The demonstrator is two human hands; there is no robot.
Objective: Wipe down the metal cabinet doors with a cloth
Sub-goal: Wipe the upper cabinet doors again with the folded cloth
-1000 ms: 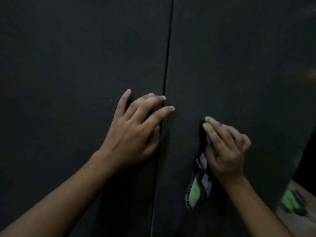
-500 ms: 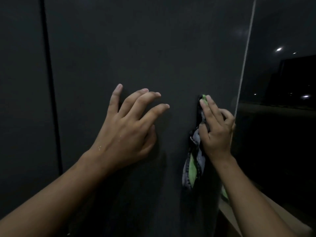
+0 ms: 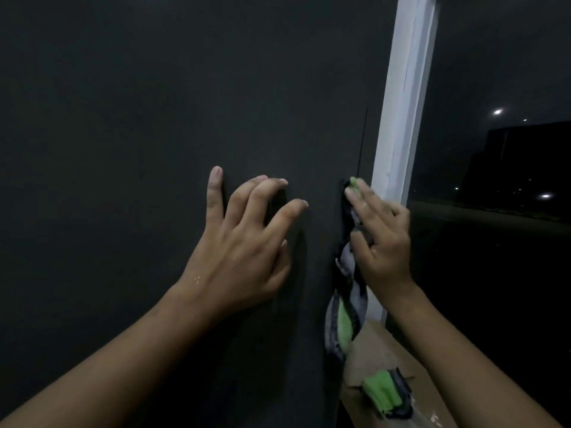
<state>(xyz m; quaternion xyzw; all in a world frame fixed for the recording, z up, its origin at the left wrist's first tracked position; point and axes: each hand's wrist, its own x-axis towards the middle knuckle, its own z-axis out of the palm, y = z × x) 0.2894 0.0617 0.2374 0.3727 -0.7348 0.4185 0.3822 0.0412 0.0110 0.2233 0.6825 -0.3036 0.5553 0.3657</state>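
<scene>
The dark metal cabinet door [image 3: 154,118] fills the left and middle of the view. My left hand [image 3: 241,251] rests on it, fingers spread and slightly bent, fingertips touching the metal. My right hand [image 3: 380,239] presses a green, grey and black cloth [image 3: 346,316] against the door near its right edge. The first two fingers lie straight over the cloth's green top and the thumb pinches the cloth. The rest of the cloth hangs down below the hand.
A white window frame [image 3: 401,118] runs up just right of the door. The dark window pane [image 3: 494,242] beyond it shows small lights. A wooden ledge [image 3: 367,353] lies below, with a second green and grey cloth [image 3: 386,393] on it.
Both hands have slid to the right along the door. The seam between the two doors has left the view, and the white window frame has come in beside my right hand.
</scene>
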